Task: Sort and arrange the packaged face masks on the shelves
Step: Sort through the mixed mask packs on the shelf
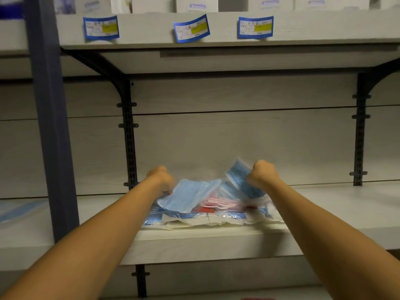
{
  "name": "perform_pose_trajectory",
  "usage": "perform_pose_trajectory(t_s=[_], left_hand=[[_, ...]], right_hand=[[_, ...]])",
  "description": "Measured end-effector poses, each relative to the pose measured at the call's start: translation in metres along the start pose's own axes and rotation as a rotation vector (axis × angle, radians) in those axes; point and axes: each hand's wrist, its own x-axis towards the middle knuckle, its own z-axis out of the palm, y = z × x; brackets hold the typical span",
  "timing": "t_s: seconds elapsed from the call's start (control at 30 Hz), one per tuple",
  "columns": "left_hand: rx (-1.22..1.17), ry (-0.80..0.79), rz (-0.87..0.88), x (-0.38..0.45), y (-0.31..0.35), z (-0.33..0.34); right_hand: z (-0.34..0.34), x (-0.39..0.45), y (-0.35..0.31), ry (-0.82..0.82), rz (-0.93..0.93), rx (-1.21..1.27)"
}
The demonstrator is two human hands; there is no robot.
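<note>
A loose pile of packaged face masks [214, 211] lies on the pale grey shelf [324, 215], blue packs mixed with pink and red ones in clear plastic. My right hand [263, 173] grips a blue mask pack [242, 179] and holds it tilted up above the right side of the pile. My left hand [161, 178] curls down over the left edge of the pile, its fingers on a light blue mask pack [186, 197] that lies on top; the fingertips are hidden.
Above is another shelf [227, 29] with three blue and yellow price labels and white boxes [197, 4]. A dark blue upright post [52, 126] stands at the left. More blue packs [19, 210] lie on the neighbouring shelf at far left. Black brackets flank the bay.
</note>
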Motion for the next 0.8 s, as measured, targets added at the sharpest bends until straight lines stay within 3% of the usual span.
perform_pose_trajectory(t_s=[0.23, 0.4, 0.57, 0.8], left_hand=[[-0.470, 0.009, -0.066, -0.018, -0.003, -0.015], [-0.568, 0.006, -0.082, -0.043, -0.006, -0.026], [-0.713, 0.026, -0.018, -0.065, -0.018, -0.031], [-0.788, 0.032, 0.039, -0.116, -0.062, -0.051]], right_hand=[[-0.029, -0.009, 0.006, 0.080, 0.066, 0.461], [-0.035, -0.015, -0.004, 0.030, 0.030, 0.876], [-0.030, -0.030, -0.021, -0.120, -0.119, 1.093], [-0.010, -0.066, -0.064, -0.369, -0.194, 1.267]])
